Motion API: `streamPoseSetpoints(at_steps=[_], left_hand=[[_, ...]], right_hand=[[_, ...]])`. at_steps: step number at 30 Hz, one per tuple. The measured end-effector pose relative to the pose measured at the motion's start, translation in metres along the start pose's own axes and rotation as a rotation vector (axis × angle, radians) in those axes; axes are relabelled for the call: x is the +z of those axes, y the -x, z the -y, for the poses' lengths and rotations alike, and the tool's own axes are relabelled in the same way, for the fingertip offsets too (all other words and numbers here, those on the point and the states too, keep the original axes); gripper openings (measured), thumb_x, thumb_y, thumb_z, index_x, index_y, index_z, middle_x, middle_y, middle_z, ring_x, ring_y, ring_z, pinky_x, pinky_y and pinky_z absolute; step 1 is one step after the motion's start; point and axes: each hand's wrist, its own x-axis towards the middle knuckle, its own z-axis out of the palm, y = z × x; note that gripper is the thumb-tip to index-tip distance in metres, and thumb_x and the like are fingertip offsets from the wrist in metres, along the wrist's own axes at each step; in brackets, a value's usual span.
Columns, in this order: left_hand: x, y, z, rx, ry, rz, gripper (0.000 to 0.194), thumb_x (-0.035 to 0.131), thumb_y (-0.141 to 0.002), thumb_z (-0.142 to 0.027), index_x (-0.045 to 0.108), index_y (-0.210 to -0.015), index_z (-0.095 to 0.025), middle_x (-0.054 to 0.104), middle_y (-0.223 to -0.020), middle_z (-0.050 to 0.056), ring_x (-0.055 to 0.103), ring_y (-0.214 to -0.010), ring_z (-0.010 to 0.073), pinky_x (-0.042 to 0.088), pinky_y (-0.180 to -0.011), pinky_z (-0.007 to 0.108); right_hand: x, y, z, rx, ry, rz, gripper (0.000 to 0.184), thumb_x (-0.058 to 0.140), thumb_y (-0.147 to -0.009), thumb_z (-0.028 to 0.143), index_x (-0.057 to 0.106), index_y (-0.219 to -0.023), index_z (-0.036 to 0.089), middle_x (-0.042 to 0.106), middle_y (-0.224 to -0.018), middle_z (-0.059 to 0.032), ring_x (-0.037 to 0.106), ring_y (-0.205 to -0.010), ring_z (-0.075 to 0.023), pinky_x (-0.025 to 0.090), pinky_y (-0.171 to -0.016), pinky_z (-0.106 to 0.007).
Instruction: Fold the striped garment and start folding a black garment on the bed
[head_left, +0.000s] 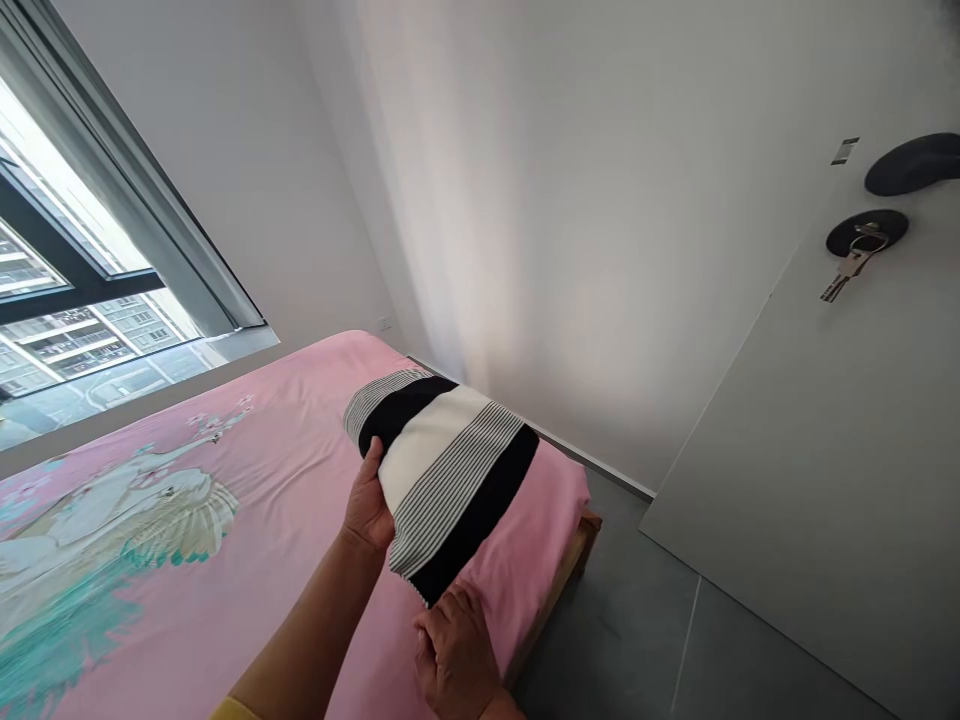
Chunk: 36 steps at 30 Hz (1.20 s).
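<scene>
A folded knit garment (450, 465) with black, cream and thin grey stripes is held up at a slant over the pink bed sheet (300, 530). My left hand (369, 505) grips its left edge, thumb on top and the other fingers hidden beneath. At the garment's lower corner, my right hand (457, 645) is closed with its fingers curled, back of the hand upward. Its knuckles meet or nearly meet the black border; whether cloth is pinched inside cannot be seen.
The sheet carries a printed white bird (165, 500) and covers a bed with a wooden frame (574, 550). To the right stands a door (840, 480) with keys (853, 262) in its lock. A window (82, 280) and grey curtain (127, 170) are at left; grey floor tiles (637, 610) lie beside the bed.
</scene>
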Motion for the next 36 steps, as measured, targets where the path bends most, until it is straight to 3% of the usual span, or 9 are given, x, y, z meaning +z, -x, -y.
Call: streamPoseSetpoints(at_steps=[3,7,11,17,24,26,30,33,36], left_hand=[[-0.018,-0.007,0.028,-0.023,-0.095,-0.075,0.054,0.051,-0.086,-0.05,0.053,-0.126,-0.013,0.069,-0.107,0.014,0.062,-0.106,0.0305,0.048,-0.095,0.045],[-0.064,-0.013,0.053,-0.068,-0.376,-0.358,0.038,0.064,-0.081,-0.03,0.054,-0.114,-0.013,0.071,-0.088,0.009,0.068,-0.086,0.0245,0.055,-0.078,0.034],[-0.093,-0.006,0.06,-0.076,-0.489,-0.387,0.031,0.066,-0.079,-0.023,0.053,-0.105,-0.014,0.067,-0.078,0.004,0.068,-0.074,0.02,0.054,-0.067,0.028],[-0.09,0.0,0.072,-0.094,-0.623,-0.361,0.048,0.076,-0.068,-0.025,0.053,-0.109,-0.017,0.067,-0.092,0.011,0.067,-0.078,0.0249,0.055,-0.068,0.038],[-0.091,0.01,0.083,0.223,-0.88,-0.596,0.086,0.068,-0.061,-0.007,0.031,-0.137,-0.021,0.045,-0.136,0.015,0.042,-0.127,0.0323,0.033,-0.106,0.049],[-0.092,0.015,0.087,0.396,-1.039,-0.539,0.066,0.061,-0.069,-0.01,0.043,-0.131,-0.023,0.042,-0.14,0.011,0.034,-0.134,0.0278,0.025,-0.112,0.043],[-0.085,0.019,0.097,0.686,-1.572,-0.123,0.036,0.04,-0.084,-0.016,0.064,-0.109,-0.023,0.054,-0.132,0.008,0.036,-0.134,0.0224,0.022,-0.114,0.041],[-0.072,0.013,0.104,0.596,-1.896,0.032,0.043,0.04,-0.087,-0.025,0.055,-0.127,-0.024,0.042,-0.145,0.005,0.023,-0.141,0.0229,0.01,-0.117,0.045],[-0.068,0.004,0.106,0.392,-2.107,-0.096,0.079,0.062,-0.073,-0.047,0.034,-0.143,-0.024,0.014,-0.156,0.009,0.001,-0.143,0.0326,-0.003,-0.112,0.056]], right_hand=[[0.002,0.002,-0.002,0.034,0.041,0.045,0.02,0.053,-0.073,0.013,0.057,-0.089,0.024,0.061,-0.102,-0.0021,0.052,-0.102,-0.0225,0.032,-0.099,-0.043],[0.004,0.003,-0.003,0.033,0.029,0.092,0.024,0.049,-0.073,0.009,0.055,-0.091,0.023,0.062,-0.105,-0.0006,0.056,-0.099,-0.0175,0.039,-0.091,-0.034],[0.004,0.002,-0.002,0.025,0.036,0.083,0.02,0.048,-0.074,0.011,0.055,-0.089,0.023,0.063,-0.102,0.0001,0.058,-0.095,-0.0162,0.041,-0.087,-0.031],[-0.004,0.003,0.0,-0.08,0.084,0.092,0.017,0.048,-0.075,0.013,0.058,-0.086,0.021,0.064,-0.091,-0.0031,0.06,-0.089,-0.0163,0.045,-0.083,-0.028],[-0.014,0.007,0.006,-0.149,-0.097,0.101,0.01,0.048,-0.078,0.021,0.057,-0.073,0.021,0.063,-0.072,-0.0025,0.061,-0.074,-0.0158,0.048,-0.077,-0.028],[-0.018,0.01,0.01,-0.099,-0.173,0.091,0.015,0.044,-0.081,0.02,0.056,-0.072,0.02,0.06,-0.065,-0.0011,0.059,-0.065,-0.0138,0.049,-0.069,-0.025],[-0.044,-0.007,0.019,0.057,-0.319,0.01,0.023,0.035,-0.091,0.023,0.056,-0.083,0.02,0.059,-0.065,0.0004,0.057,-0.059,-0.0112,0.046,-0.059,-0.021],[-0.074,-0.051,0.012,0.052,-0.234,-0.061,0.023,0.035,-0.093,0.027,0.056,-0.094,0.02,0.064,-0.084,-0.0041,0.061,-0.08,-0.0144,0.047,-0.078,-0.027],[-0.098,-0.101,-0.02,-0.033,0.202,0.061,0.031,0.039,-0.092,0.031,0.054,-0.117,0.021,0.056,-0.124,-0.0096,0.046,-0.121,-0.0222,0.024,-0.108,-0.046]])
